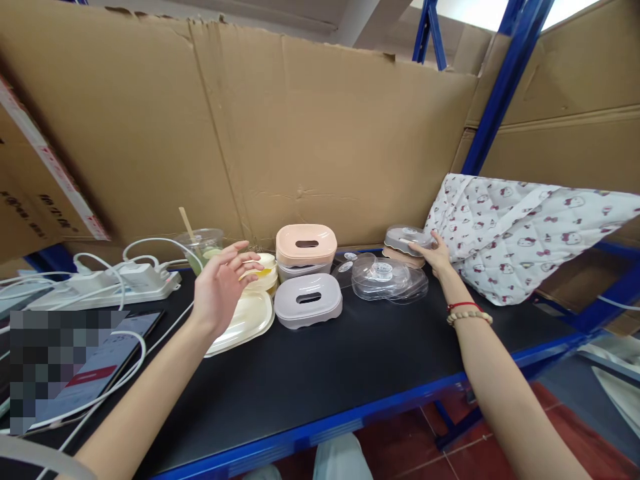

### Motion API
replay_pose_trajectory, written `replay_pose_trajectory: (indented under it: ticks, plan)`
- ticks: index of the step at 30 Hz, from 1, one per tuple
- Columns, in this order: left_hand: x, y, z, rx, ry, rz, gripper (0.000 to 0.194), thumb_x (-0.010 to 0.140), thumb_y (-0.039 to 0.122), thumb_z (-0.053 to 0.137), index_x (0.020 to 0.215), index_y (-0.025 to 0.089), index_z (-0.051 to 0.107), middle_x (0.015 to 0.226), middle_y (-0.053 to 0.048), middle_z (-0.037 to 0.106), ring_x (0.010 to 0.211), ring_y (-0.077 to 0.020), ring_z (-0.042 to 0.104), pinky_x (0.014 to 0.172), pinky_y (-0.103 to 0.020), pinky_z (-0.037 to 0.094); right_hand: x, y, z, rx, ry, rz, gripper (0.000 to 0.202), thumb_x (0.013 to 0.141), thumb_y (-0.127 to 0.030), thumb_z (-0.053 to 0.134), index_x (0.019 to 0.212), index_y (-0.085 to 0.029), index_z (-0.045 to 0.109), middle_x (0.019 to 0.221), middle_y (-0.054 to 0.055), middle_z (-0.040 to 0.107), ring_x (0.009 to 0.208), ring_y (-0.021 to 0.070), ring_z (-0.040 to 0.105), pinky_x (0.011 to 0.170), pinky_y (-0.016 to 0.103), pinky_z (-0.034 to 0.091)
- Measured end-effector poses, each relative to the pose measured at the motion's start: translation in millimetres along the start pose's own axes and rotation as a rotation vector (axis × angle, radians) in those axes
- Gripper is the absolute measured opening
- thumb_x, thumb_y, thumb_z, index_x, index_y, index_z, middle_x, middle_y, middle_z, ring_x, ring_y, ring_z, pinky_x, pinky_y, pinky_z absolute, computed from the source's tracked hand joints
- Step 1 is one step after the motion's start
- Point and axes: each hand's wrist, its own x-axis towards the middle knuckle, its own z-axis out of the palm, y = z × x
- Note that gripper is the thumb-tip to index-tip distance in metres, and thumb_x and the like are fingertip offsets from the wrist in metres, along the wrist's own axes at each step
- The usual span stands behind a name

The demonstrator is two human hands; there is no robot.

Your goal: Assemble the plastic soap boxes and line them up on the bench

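Grey oval piece (pixel 403 235) touching fingertips of right hand (pixel 438 256)

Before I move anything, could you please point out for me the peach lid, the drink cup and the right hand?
Peach lid (pixel 307 233): head view, top face, just behind the slot.
Drink cup (pixel 204 247): head view, clear side wall.
Right hand (pixel 439 256): head view, back of the hand.

On the bench (pixel 390 353): power strip (pixel 163 287) way left, cup (pixel 205 243) next, then stacked covers (pixel 307 260) with another cover (pixel 310 314) in front; plastic shells (pixel 380 285) right of those, more covers (pixel 403 235), then the bag (pixel 510 247). Cardboard (pixel 340 147) behind.
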Motion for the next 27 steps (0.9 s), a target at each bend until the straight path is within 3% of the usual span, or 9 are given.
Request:
replay_pose_trajectory:
  ticks: [3,7,14,19,21,24,27]
  plan:
    - [2,-2,-2.1,0.017,-0.037,0.021,0.019,0.067,0.026,0.049,0.083,0.019,0.055,0.069,-0.001,0.059,0.063,-0.0131,0.055,0.056,-0.023,0.043,-4,-2,1,-0.043,0.057,0.015,0.071,0.049,-0.023,0.08,0.115,-0.013,0.056,0.128,0.013,0.053,0.123,0.0283,0.047,0.106,0.041,0.037]
    - [5,-3,-4.6,0.086,-0.053,0.069,0.022,0.063,0.03,0.053,0.082,0.019,0.055,0.071,-0.001,0.058,0.065,-0.0148,0.055,0.058,-0.026,0.042,-7,-6,1,-0.117,0.066,-0.036,0.065,0.051,-0.024,0.079,0.111,-0.012,0.057,0.127,0.013,0.055,0.123,0.0261,0.047,0.108,0.04,0.033]
    - [11,-9,-10.2,0.421,-0.003,0.466,0.016,0.061,0.03,0.064,0.074,0.022,0.058,0.072,0.0,0.056,0.075,-0.0183,0.053,0.068,-0.029,0.04,-15,-22,0,-0.247,0.124,-0.108,0.033,0.057,-0.009,0.068,0.089,-0.016,0.061,0.094,0.007,0.063,0.107,0.0257,0.054,0.102,0.045,0.037]
    - [11,-15,-12.8,0.583,-0.037,0.51,0.013,0.067,0.031,0.06,0.076,0.022,0.058,0.077,-0.001,0.06,0.08,-0.0195,0.056,0.073,-0.031,0.041,-37,-53,12,-0.263,0.168,-0.343,0.022,0.069,-0.02,0.061,0.091,-0.018,0.062,0.094,0.008,0.061,0.095,0.0233,0.056,0.094,0.044,0.041]
    - [11,-19,-13.9,0.717,-0.093,0.583,0.015,0.069,0.033,0.058,0.08,0.022,0.06,0.084,-0.003,0.063,0.086,-0.0219,0.057,0.079,-0.035,0.041,-52,-66,23,-0.254,0.087,-0.503,0.018,0.074,-0.025,0.057,0.09,-0.018,0.063,0.093,0.008,0.063,0.09,0.0221,0.058,0.089,0.041,0.044]
    - [11,-26,-15.6,0.996,-0.245,0.743,0.02,0.071,0.032,0.057,0.089,0.024,0.064,0.105,-0.007,0.064,0.105,-0.0278,0.054,0.093,-0.043,0.035,-82,-78,44,-0.313,-0.132,-0.787,0.019,0.081,-0.032,0.053,0.091,-0.02,0.064,0.094,0.008,0.066,0.092,0.0236,0.059,0.088,0.042,0.044]
    - [11,-34,-16.6,1.169,-0.358,0.803,0.026,0.075,0.03,0.053,0.097,0.024,0.064,0.116,-0.01,0.061,0.114,-0.0308,0.05,0.096,-0.046,0.033,-115,-82,65,-0.459,-0.345,-1.038,0.03,0.087,-0.034,0.049,0.112,-0.022,0.061,0.114,0.01,0.065,0.107,0.0256,0.057,0.091,0.043,0.04]
